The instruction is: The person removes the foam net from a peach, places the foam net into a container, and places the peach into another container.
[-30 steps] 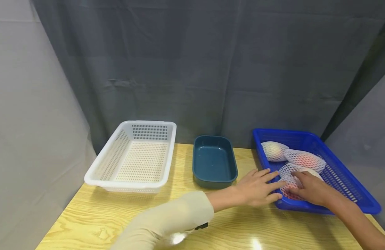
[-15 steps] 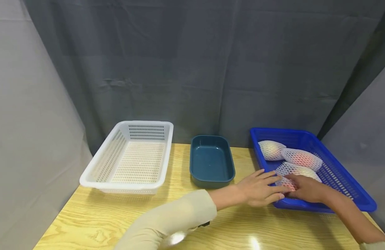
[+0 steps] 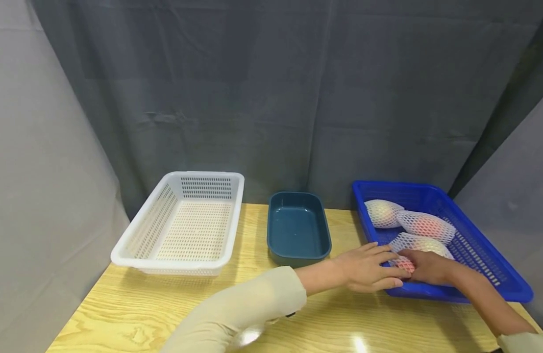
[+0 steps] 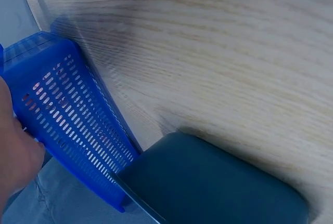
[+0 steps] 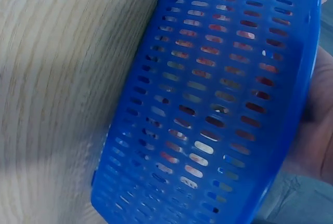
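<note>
A blue slatted basket (image 3: 496, 250) on the right of the table holds several fruits in white foam nets. My right hand (image 3: 432, 267) reaches inside, its fingers curled on a reddish netted fruit (image 3: 402, 265) at the near-left corner. My left hand (image 3: 372, 270) lies across that corner's rim, fingers extended toward the same fruit; whether they touch it is unclear. Behind are a pale netted fruit (image 3: 432, 246), a reddish one (image 3: 427, 227) and another pale one (image 3: 382, 214). In the right wrist view, the basket wall hides my fingers.
To the left of the blue basket stands a dark teal tub (image 3: 299, 230). A white slatted basket (image 3: 196, 230) is farther left. Both rest on the wooden table (image 3: 135, 314). A grey curtain (image 3: 254, 98) hangs behind.
My right hand has moved slightly left and down onto the reddish fruit, its fingers closing on it. My left hand's spread fingers have drawn together over the rim. The view has shifted slightly.
</note>
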Motion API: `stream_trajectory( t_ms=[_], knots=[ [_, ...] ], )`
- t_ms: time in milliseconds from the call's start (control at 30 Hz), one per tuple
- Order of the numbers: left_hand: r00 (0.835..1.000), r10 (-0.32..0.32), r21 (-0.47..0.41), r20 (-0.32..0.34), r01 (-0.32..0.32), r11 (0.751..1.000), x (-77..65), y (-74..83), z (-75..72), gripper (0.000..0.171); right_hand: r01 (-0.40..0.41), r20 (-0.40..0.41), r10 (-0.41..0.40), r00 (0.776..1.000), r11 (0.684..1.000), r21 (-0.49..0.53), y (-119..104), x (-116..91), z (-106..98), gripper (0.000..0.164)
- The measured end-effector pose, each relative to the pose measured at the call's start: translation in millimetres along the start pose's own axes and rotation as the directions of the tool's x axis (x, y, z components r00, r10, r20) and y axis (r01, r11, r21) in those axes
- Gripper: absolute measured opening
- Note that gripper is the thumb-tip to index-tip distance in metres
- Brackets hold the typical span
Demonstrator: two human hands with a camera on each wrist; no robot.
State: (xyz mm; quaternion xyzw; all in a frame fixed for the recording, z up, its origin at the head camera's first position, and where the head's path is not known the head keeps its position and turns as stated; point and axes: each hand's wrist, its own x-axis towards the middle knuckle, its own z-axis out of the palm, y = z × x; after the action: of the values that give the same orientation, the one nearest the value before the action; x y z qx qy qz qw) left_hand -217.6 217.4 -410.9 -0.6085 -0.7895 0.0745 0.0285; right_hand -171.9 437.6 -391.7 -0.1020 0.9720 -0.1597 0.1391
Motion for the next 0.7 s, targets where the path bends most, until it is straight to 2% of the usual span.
stream_trajectory(
  t_ms=[300,533,700],
  knots=[
    [0.999,0.010,0.078,-0.033,-0.008,0.997,1.3,0.4,1.7,0.054,-0.005,-0.063,0.002,0.998,0.999,-0.037,4.6,0.5,3.5,0.070],
    [0.999,0.016,0.079,-0.036,-0.013,0.997,1.1,-0.1,1.8,0.054,-0.032,-0.108,0.024,0.994,0.997,-0.070,0.1,-5.4,-2.9,0.080],
    [0.998,0.025,0.078,-0.052,-0.021,0.997,1.3,-0.3,1.9,0.053,-0.031,-0.133,0.021,0.991,0.997,-0.074,1.3,-8.9,-11.0,0.075]
  ],
)
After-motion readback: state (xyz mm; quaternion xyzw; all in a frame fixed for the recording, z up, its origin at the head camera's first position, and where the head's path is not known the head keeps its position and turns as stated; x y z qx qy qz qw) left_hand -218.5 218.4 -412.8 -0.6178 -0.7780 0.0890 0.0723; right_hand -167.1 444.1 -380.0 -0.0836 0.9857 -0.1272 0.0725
